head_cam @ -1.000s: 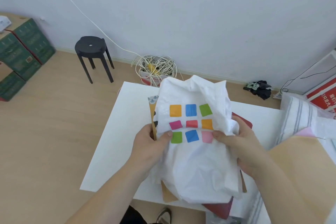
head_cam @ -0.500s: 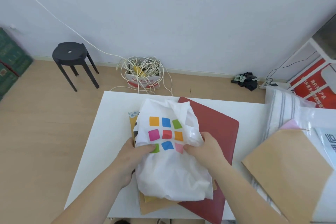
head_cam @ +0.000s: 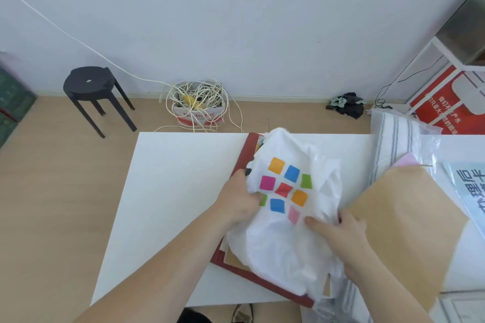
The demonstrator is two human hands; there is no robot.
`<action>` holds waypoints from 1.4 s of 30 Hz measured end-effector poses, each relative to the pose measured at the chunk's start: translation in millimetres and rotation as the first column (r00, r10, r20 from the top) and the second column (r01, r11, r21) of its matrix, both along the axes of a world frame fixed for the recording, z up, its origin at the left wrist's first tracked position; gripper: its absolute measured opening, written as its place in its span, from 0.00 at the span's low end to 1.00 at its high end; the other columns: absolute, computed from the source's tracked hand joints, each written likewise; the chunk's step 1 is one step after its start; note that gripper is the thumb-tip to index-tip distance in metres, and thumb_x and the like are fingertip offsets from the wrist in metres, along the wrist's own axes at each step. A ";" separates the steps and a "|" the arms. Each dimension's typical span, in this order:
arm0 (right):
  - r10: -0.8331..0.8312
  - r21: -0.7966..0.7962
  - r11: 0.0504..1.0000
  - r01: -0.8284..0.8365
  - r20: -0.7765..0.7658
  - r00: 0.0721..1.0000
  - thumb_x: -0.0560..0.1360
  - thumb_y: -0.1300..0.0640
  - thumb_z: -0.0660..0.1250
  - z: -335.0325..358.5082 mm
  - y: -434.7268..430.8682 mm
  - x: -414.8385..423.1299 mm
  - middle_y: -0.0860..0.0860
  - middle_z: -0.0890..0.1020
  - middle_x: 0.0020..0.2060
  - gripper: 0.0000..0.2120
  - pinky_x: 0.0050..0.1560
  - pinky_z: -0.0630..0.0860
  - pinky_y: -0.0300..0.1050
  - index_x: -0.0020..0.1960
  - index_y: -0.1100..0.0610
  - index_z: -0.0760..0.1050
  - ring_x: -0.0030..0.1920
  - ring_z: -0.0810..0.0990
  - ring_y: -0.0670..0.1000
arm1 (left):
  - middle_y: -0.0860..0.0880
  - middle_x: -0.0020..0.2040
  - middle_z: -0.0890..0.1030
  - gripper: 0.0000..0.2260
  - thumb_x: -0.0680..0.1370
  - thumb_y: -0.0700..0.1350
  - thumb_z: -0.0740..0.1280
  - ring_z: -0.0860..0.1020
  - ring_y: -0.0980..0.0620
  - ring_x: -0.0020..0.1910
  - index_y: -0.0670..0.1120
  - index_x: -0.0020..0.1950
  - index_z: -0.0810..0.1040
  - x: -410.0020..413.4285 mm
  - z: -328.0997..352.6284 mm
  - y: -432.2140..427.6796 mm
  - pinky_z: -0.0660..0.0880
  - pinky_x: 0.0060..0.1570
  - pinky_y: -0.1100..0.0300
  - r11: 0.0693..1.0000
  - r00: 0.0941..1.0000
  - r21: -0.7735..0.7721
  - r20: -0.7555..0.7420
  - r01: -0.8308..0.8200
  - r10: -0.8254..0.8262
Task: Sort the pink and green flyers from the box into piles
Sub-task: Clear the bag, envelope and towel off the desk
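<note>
- Head view: left hand (head_cam: pixel 237 200) and right hand (head_cam: pixel 338 229), each grip clutching a crumpled white plastic bag with coloured squares (head_cam: pixel 283 241), atop a dark red folder (head_cam: pixel 246 152) toward the white counter's (head_cam: pixel 170 191) right edge.
- Pink paper corner (head_cam: pixel 405 161), perhaps a flyer, beside a brown paper envelope (head_cam: pixel 401 231).

White bag (head_cam: pixel 283 233) is thin crinkly plastic with a slight sheen. Counter (head_cam: pixel 178 191) looks smooth, matt white. Brown envelope (head_cam: pixel 409 231) is matt kraft paper, stool (head_cam: pixel 89 81) matt black plastic, floor (head_cam: pixel 52 204) pale wood-look.
</note>
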State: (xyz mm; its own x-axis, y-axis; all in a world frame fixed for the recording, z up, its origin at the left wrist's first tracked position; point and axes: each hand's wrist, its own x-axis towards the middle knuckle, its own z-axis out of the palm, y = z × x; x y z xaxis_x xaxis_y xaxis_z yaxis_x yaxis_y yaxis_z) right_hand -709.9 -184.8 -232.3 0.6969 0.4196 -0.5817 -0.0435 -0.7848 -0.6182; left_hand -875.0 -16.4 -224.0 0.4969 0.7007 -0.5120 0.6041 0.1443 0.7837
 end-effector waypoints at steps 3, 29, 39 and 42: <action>0.012 0.025 1.000 -0.011 -0.054 0.998 0.70 0.51 0.78 -8.3 1.4 -2.4 0.51 0.76 0.61 0.25 0.56 0.81 0.58 0.63 0.51 0.72 0.54 0.80 0.55 | 0.51 0.61 0.75 0.20 0.77 0.54 0.73 0.76 0.47 0.63 0.51 0.66 0.72 2.2 -16.2 2.7 0.78 0.62 0.50 0.979 0.982 0.194 -0.186 0.069 -0.032; 0.319 -0.091 0.943 -0.320 -0.030 0.947 0.65 0.26 0.74 11.9 9.1 -25.1 0.53 0.71 0.65 0.58 0.64 0.73 0.49 0.82 0.53 0.53 0.65 0.73 0.55 | 0.44 0.55 0.88 0.25 0.68 0.37 0.82 0.87 0.41 0.53 0.49 0.63 0.82 -76.8 7.4 -30.9 0.81 0.60 0.41 0.799 0.929 -0.558 0.127 -0.222 0.347; 0.178 0.136 0.982 -0.131 -0.441 0.880 0.69 0.54 0.83 46.6 -56.7 -90.3 0.54 0.87 0.56 0.31 0.61 0.81 0.61 0.69 0.57 0.75 0.55 0.87 0.58 | 0.40 0.63 0.84 0.26 0.73 0.36 0.78 0.83 0.37 0.61 0.46 0.70 0.78 -175.9 17.9 -45.1 0.76 0.67 0.39 0.822 0.939 -0.569 0.278 -0.010 0.203; 0.178 0.161 0.980 -0.116 -0.450 0.875 0.71 0.58 0.81 45.1 -83.4 -124.0 0.54 0.88 0.55 0.26 0.59 0.82 0.61 0.66 0.56 0.76 0.54 0.87 0.58 | 0.43 0.63 0.85 0.27 0.73 0.37 0.79 0.83 0.40 0.62 0.47 0.70 0.78 -204.7 18.9 -66.7 0.77 0.66 0.41 0.858 0.948 -0.512 0.294 0.046 0.125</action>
State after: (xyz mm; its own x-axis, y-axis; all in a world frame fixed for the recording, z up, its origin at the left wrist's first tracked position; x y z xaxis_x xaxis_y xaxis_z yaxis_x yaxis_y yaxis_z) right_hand -833.9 -268.2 -187.2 0.2880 0.5863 -0.7571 -0.2369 -0.7225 -0.6496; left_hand -1079.7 -83.1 -205.1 0.6650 0.4074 -0.6259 0.3315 0.5900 0.7362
